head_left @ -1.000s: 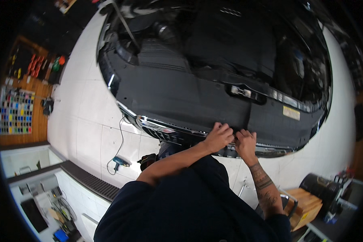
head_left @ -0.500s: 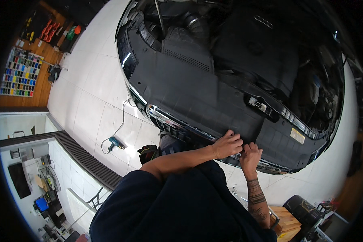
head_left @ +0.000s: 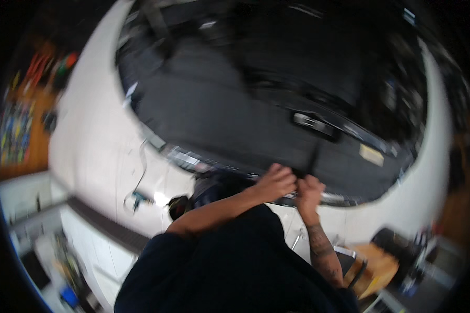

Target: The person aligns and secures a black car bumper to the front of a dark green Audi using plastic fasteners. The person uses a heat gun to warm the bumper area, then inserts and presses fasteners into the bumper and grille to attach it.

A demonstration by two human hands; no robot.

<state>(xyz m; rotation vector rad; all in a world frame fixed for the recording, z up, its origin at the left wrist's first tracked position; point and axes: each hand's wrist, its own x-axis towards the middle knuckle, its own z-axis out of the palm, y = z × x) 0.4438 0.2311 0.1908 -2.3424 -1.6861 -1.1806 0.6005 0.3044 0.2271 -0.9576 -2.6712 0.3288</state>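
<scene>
The front of a car with its hood up fills the upper middle, and a wide black plastic cover (head_left: 209, 115) spans behind its nose. My left hand (head_left: 274, 182) is closed, fingers curled down at the cover's front edge. Close beside it, my right hand (head_left: 309, 192) is also closed at the same edge, its forearm tattooed. Motion blur and my own knuckles hide what the fingertips grip, if anything. A dark line in the cover runs down toward the hands. Beyond them sit the metal hood latch (head_left: 313, 123) and a pale label (head_left: 372, 155).
A teal corded heat gun (head_left: 137, 201) lies on the white tiled floor at left. A dark grooved strip (head_left: 109, 224) borders the floor farther left. At lower right stands a wooden block-like piece (head_left: 378, 271). Shiny front trim (head_left: 185, 159) runs along the car's nose.
The whole view has shifted and blurred, with the car now lower and farther left in it. Both hands remain closed together at the cover's front edge.
</scene>
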